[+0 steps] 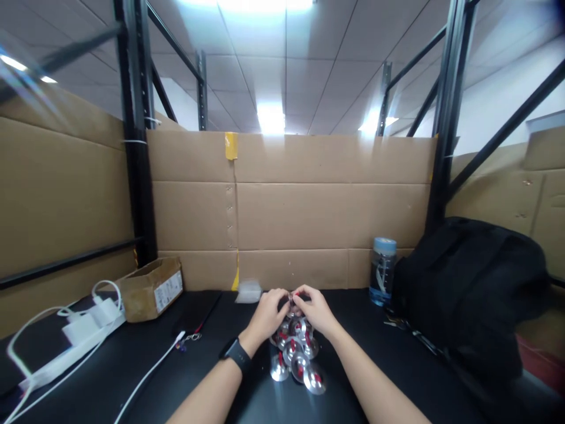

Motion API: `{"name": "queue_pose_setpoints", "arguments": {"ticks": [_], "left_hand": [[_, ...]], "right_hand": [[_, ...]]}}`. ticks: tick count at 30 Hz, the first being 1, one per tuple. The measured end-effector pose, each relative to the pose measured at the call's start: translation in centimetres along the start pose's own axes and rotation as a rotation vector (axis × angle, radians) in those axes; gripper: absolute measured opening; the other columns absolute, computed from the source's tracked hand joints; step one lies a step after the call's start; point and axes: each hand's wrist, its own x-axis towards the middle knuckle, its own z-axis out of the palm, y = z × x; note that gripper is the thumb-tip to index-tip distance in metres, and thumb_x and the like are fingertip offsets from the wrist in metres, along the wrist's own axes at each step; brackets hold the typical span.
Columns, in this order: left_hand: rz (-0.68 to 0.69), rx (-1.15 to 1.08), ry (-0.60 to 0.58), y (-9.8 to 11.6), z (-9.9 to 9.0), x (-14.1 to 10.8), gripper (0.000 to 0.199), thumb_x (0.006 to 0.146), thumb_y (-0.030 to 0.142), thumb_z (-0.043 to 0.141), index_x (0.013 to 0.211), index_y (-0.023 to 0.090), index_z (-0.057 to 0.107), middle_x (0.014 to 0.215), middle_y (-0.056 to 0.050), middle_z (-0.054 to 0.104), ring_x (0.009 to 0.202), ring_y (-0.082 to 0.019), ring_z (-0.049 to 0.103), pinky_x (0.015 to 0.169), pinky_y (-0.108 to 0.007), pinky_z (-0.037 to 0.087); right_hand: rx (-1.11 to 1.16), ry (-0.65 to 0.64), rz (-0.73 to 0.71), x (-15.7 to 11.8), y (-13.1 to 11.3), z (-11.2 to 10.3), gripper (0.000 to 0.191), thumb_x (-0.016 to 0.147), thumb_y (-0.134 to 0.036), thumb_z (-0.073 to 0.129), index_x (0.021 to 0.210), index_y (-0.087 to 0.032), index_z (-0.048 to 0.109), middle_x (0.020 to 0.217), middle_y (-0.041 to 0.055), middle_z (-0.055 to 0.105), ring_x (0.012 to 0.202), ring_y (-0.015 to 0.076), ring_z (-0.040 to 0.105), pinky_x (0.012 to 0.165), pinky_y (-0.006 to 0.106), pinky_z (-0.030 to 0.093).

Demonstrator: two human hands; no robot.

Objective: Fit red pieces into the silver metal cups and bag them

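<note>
Several round, shiny, clear pieces with red parts [293, 350] lie in a cluster on the black table [353, 377], between my forearms. At the far end of the cluster, my left hand [270, 312] and my right hand [314, 309] meet around one small shiny piece [291, 299]. Thumb and index finger of each hand are pinched on it from either side. Most of that piece is hidden by my fingers. A dark watch sits on my left wrist.
At left are a cardboard box [152, 290], a white power strip [73, 355] and a white cable [150, 376]. A small clear container [249, 291] stands by the cardboard wall [291, 215]. At right are a blue-lidded bottle [382, 272] and a black bag [472, 288].
</note>
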Motion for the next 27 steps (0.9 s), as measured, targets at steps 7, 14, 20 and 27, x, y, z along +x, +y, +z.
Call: {"name": "queue_pose_setpoints", "arguments": {"ticks": [7,14,20,27], "left_hand": [[-0.007,-0.093,0.036,0.4,-0.1,0.0,0.009,0.096,0.026,0.057,0.095,0.021,0.065,0.097,-0.005,0.069,0.095,-0.023,0.065,0.086,-0.035,0.047],[0.011,-0.056,0.026,0.6,0.1,-0.2,0.009,0.097,0.025,0.053,0.093,0.021,0.060,0.096,-0.005,0.067,0.092,-0.022,0.063,0.086,-0.035,0.046],[-0.021,0.129,-0.055,-0.7,-0.7,-0.3,0.012,0.099,0.026,0.050,0.096,0.021,0.061,0.100,-0.006,0.068,0.097,-0.023,0.062,0.088,-0.038,0.044],[-0.151,0.432,-0.186,-3.1,-2.0,-0.8,0.012,0.091,0.021,0.059,0.089,0.021,0.071,0.101,-0.008,0.073,0.108,-0.029,0.062,0.094,-0.042,0.041]], "right_hand": [[0.084,-0.037,0.053,-0.1,-0.4,-0.1,0.050,0.076,-0.064,0.077,0.085,-0.018,0.061,0.089,0.0030,0.069,0.062,0.0159,0.070,0.060,0.028,0.055],[0.121,-0.082,0.040,-0.2,-0.2,0.0,0.047,0.071,-0.052,0.086,0.088,-0.019,0.058,0.090,0.0016,0.069,0.063,0.0130,0.066,0.060,0.026,0.051],[-0.046,-0.047,-0.016,0.4,0.3,-1.8,0.043,0.068,-0.041,0.086,0.094,-0.020,0.059,0.102,0.0025,0.066,0.065,0.0122,0.064,0.060,0.026,0.049],[-0.859,0.070,0.091,0.6,2.0,-8.1,0.024,0.067,-0.021,0.082,0.086,-0.022,0.068,0.094,0.0035,0.072,0.090,0.0212,0.068,0.078,0.030,0.050]]}}
